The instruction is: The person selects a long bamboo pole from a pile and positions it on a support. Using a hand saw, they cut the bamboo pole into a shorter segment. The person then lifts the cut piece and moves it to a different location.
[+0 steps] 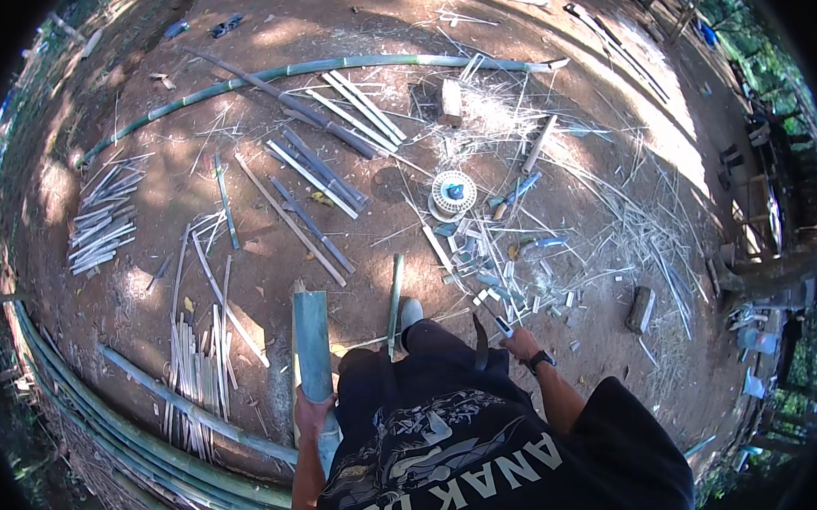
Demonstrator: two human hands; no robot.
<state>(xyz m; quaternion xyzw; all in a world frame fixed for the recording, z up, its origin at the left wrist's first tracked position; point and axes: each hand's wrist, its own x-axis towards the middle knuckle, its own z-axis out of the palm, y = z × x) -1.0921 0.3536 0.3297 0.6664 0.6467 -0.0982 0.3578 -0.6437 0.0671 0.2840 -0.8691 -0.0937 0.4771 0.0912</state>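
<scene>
My left hand (313, 414) is wrapped round a wide length of green bamboo (312, 340), held upright beside my left leg. Its top end points away from me, and a paler split edge shows along its left side. Low on my right side, my right hand (522, 344) is closed on a short tool with a pale, shiny end (504, 327). Its kind is not clear, and part of it is hidden by the fingers. A dark narrow strip (480, 342) shows just left of this hand. A thin green bamboo pole (396, 302) lies by my shoe.
Split bamboo strips (200, 371) lie in a pile at left, near long green poles (158, 448). Ahead are a white plastic basket (453, 194), a wood block (452, 103) and a long bamboo pole (322, 66). Cut pieces and shavings (631, 223) litter the right; a log (640, 308) lies there.
</scene>
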